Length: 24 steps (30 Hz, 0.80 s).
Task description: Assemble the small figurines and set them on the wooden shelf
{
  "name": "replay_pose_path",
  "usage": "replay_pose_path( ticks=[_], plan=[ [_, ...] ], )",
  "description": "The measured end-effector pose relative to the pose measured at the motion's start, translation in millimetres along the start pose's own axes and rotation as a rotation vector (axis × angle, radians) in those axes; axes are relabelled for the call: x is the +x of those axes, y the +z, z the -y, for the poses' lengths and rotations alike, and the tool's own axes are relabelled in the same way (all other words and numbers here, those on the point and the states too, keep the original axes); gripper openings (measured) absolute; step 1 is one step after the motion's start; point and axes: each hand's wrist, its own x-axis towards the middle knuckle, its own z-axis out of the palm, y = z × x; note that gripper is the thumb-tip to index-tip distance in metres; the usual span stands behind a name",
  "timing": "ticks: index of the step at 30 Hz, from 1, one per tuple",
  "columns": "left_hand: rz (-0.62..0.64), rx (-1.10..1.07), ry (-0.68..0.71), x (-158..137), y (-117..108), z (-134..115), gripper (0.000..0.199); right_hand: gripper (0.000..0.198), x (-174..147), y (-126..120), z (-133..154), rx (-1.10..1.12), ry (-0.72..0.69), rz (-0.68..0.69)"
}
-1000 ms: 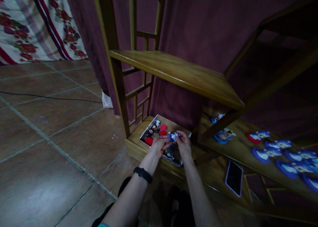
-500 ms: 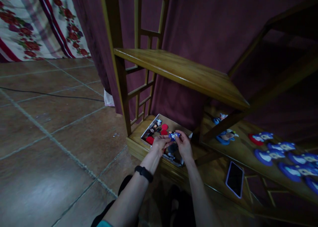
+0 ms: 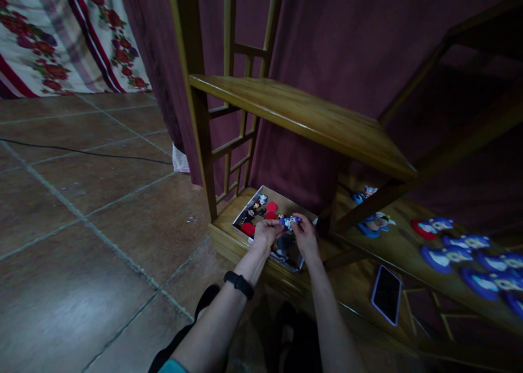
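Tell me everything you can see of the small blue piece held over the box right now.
The small blue piece is tiny, blue with white patches, apparently a flat cartoon-figure shape; its material and finer detail are too small and dim to tell. It is pinched between the left hand and the right hand, raised just above the open box of red, black and blue pieces on the bottom shelf. Only fingertips touch it.

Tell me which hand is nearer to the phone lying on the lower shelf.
Right. The right hand is over the open box, on the side toward the phone; the left hand is beside it, farther away from the phone.
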Motion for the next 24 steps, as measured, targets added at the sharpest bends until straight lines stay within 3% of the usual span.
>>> replay_pose_path(
  ticks=[16, 24],
  plan=[
    [-0.02, -0.096, -0.285, 4.0, -10.6, -6.8, 0.008, 0.028, -0.7, -5.2, 13.5, -0.032, -0.067, 0.085],
    [-0.046, -0.067, -0.189, -4.0, -6.8, -12.6, 0.014, 0.025, 0.1, -2.0, 8.9, 0.008, -0.019, 0.076]
  ],
)
